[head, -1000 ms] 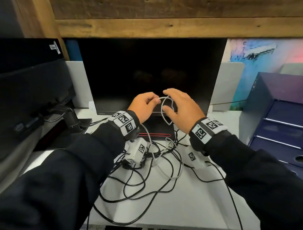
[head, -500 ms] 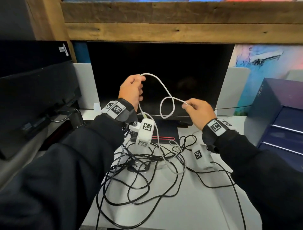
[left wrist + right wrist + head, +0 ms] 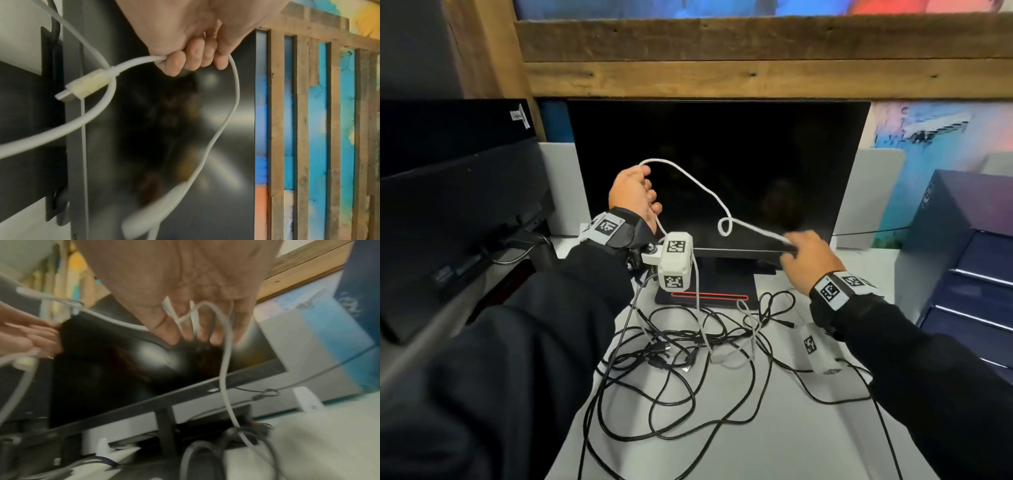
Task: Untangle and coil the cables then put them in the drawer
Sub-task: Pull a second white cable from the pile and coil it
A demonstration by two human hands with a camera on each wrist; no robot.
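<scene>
A dark monitor (image 3: 719, 171) stands behind black cables (image 3: 671, 387) heaped on the bench (image 3: 774, 442). Above them, the white cable (image 3: 709, 192) stretches between the fisted left hand (image 3: 631, 195) and pinching right hand (image 3: 808, 258), looped midway.

**Both hands raised, gripping**

Left hand (image 3: 631, 195) lifted higher, knuckles toward the head camera, fingers (image 3: 192, 60) curled into a fist round a thin white cable (image 3: 702, 186), wrist bent upward. Right hand (image 3: 810, 262) lower and out to the right, back of the hand up, fingers pointing left and closed on the same cable; blurred in the right wrist view. Both forearms in dark sleeves, reaching forward, each wrist banded with a white marker-printed strap.
</scene>
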